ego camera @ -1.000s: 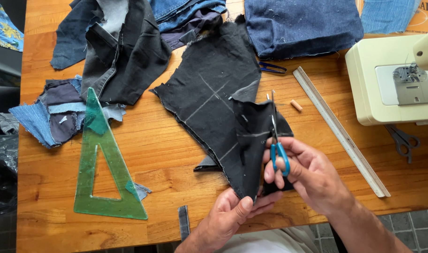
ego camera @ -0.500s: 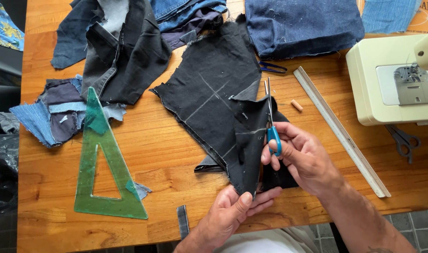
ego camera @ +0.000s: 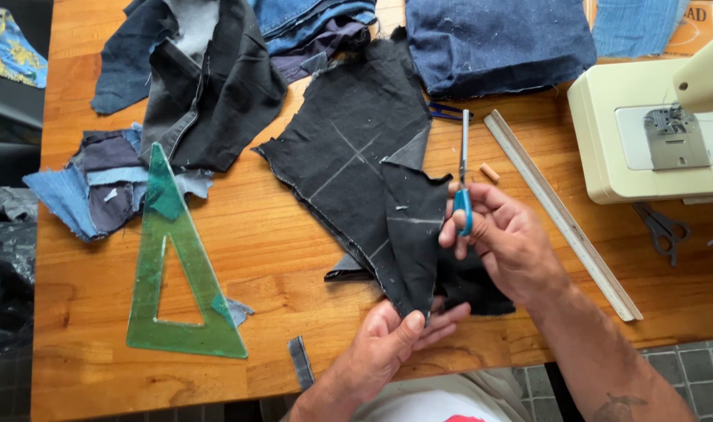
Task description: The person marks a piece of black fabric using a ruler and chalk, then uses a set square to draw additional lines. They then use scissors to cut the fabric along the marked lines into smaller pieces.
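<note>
A piece of black denim (ego camera: pixel 356 156) with white chalk lines lies on the wooden table (ego camera: pixel 278 258). My left hand (ego camera: pixel 387 348) pinches its near pointed corner between thumb and fingers. My right hand (ego camera: pixel 505 238) holds blue-handled scissors (ego camera: pixel 463 176), blades closed and pointing away, just right of the cloth's folded flap. A small dark offcut lies under my right hand.
A green see-through set square (ego camera: pixel 173 266) lies at the left. A long pale ruler (ego camera: pixel 563 215) runs diagonally at the right, beside a cream sewing machine (ego camera: pixel 653 133). Denim scraps and folded blue cloth (ego camera: pixel 497 43) crowd the far side. Dark scissors (ego camera: pixel 661 230) lie near the machine.
My right hand has carried the scissors up and away along the cloth's right edge. The left hand keeps its pinch on the corner.
</note>
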